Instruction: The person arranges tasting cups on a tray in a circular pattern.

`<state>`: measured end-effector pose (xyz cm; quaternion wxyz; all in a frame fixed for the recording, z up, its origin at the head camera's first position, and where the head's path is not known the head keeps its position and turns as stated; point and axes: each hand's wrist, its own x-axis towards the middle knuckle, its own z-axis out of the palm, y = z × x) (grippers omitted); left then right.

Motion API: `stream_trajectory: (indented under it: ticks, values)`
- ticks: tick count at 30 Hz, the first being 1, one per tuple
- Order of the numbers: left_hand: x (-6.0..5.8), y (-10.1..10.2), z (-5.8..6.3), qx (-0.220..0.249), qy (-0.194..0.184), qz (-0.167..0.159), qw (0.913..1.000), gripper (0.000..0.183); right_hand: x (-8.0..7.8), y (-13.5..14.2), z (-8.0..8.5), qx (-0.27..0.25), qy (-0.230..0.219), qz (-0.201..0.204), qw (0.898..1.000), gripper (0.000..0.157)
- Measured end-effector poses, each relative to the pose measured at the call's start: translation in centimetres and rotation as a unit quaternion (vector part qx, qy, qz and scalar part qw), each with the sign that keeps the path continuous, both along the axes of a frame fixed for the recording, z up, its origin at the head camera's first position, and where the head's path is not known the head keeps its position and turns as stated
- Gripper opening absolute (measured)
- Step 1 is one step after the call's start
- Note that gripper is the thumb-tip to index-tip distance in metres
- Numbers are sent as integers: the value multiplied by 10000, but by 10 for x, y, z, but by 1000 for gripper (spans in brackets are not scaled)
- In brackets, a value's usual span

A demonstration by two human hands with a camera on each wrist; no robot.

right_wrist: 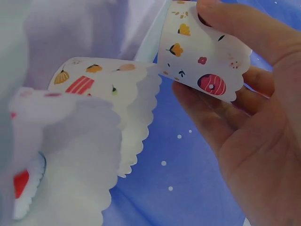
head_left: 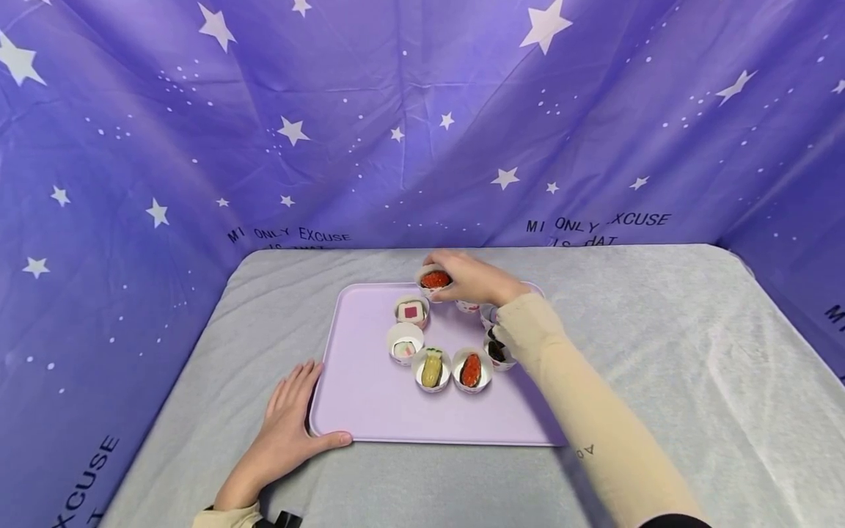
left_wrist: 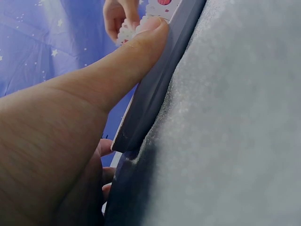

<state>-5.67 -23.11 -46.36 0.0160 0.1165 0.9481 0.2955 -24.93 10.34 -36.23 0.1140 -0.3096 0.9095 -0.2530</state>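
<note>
My right hand point(head_left: 478, 279) grips a paper cup point(right_wrist: 200, 52) by its wall at the tray's back edge. The cup is white with printed flowers and a scalloped rim, and a red roe-topped sushi piece point(head_left: 435, 279) sits in it. On the lilac tray point(head_left: 359, 389), more such cups form a rough ring. Nearest the held one is a cup with a white and dark-pink square piece point(head_left: 411, 312). My left hand point(head_left: 284, 429) rests at the tray's front left corner, fingers stretched along the left side and thumb point(left_wrist: 141, 40) against the front edge.
At the ring's front stand a cup with a yellow piece point(head_left: 432, 370) and one with a red-topped piece point(head_left: 471, 370). My right sleeve point(head_left: 581, 396) partly covers cups on the right. A grey cloth point(head_left: 693, 367) covers the table; a purple star curtain point(head_left: 396, 95) hangs behind.
</note>
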Motion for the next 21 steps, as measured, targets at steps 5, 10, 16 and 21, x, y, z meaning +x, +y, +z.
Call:
stream_trajectory:
  ticks: [5, 10, 16, 21]
  values:
    - [1, 0, 2, 47, 11, -11, 10000, 117, 1, -1, -1, 85, -101, -56, 9999, 58]
    - [2, 1, 3, 87, -5, 6, 10000, 117, 2, -1, -2, 175, -131, -80, 9997, 58]
    - [3, 1, 1, 88, -107, 36, 9999, 117, 2, 0, -5, 475, -60, 76, 9988, 64]
    - [3, 1, 1, 90, -16, 27, 10000, 117, 3, 2, -4, 489, -68, 65, 9988, 63]
